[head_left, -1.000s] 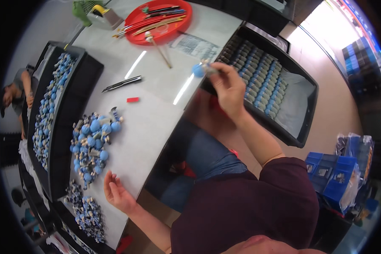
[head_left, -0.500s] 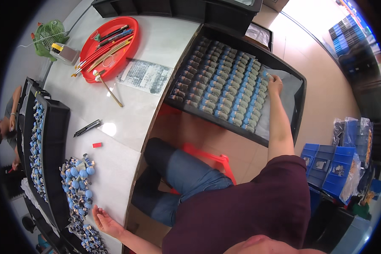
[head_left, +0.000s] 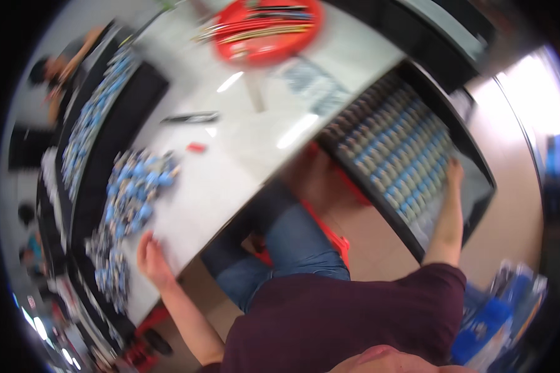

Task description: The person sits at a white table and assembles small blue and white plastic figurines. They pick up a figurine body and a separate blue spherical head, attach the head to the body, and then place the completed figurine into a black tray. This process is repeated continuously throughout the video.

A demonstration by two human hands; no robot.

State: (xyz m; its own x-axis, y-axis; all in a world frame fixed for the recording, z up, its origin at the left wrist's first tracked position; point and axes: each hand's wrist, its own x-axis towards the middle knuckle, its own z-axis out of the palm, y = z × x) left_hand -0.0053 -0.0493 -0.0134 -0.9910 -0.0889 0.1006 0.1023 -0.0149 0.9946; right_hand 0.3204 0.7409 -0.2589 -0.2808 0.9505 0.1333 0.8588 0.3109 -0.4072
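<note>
The picture is blurred by motion. My right hand (head_left: 454, 171) reaches into a black tray (head_left: 473, 165) filled with rows of small blue and grey parts (head_left: 392, 146), fingers down among them at its far right side; I cannot tell whether it holds one. My left hand (head_left: 150, 260) rests flat on the white table (head_left: 242, 149) near its front edge, fingers apart, just right of a loose heap of small blue parts (head_left: 134, 189).
A round red tray (head_left: 264, 28) with long tools sits at the back. A dark pen-like tool (head_left: 190, 117) and a small red piece (head_left: 196, 147) lie mid-table. Black trays of blue parts (head_left: 90, 124) line the left. Another person (head_left: 56, 68) sits at far left. Blue boxes (head_left: 498, 311) stand lower right.
The right hand carried a blue part from the table's edge out to the far side of the black tray and stays there. The view has swung. The left hand stays by the heap.
</note>
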